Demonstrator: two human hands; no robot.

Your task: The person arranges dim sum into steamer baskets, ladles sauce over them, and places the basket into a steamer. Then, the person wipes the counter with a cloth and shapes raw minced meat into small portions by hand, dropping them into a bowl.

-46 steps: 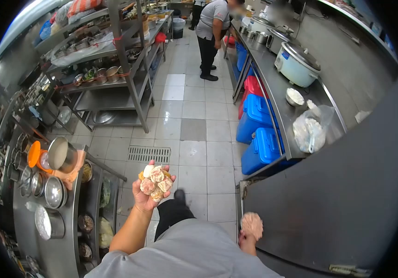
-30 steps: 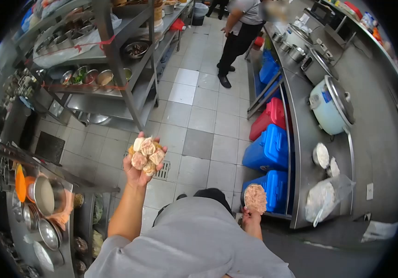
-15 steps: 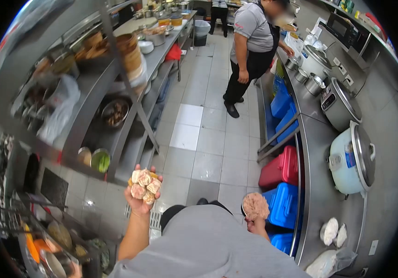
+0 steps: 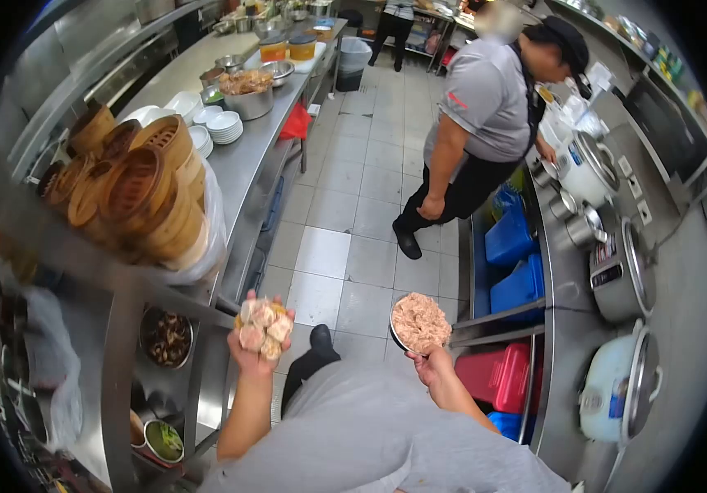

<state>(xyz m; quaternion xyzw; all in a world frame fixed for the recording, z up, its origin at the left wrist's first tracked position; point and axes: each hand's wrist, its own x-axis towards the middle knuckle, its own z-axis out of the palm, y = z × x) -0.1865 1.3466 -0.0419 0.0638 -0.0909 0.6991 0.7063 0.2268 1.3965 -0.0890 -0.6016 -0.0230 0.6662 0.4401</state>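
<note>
Several pale, pinkish dumpling-like pieces (image 4: 265,329) rest in a cluster on my left hand (image 4: 256,355), whose fingers curl up around them at lower left of centre. My right hand (image 4: 432,366) grips the near rim of a round metal bowl (image 4: 397,335) filled with pinkish minced meat (image 4: 422,320). Both hands are in front of my body, well apart, over the tiled floor.
A co-worker (image 4: 485,107) stands ahead at the right counter (image 4: 563,329), beside rice cookers (image 4: 616,267) and metal pots. Bamboo steamers (image 4: 152,189) and white bowls (image 4: 224,123) stand on the left counter (image 4: 275,111). Lidded blue bins (image 4: 510,234) and a red bin (image 4: 497,374) sit under the right counter.
The view has moved forward along the aisle, bringing the steamers and co-worker nearer. My right hand has raised the bowl of meat and shifted it left. My left hand still holds the pieces.
</note>
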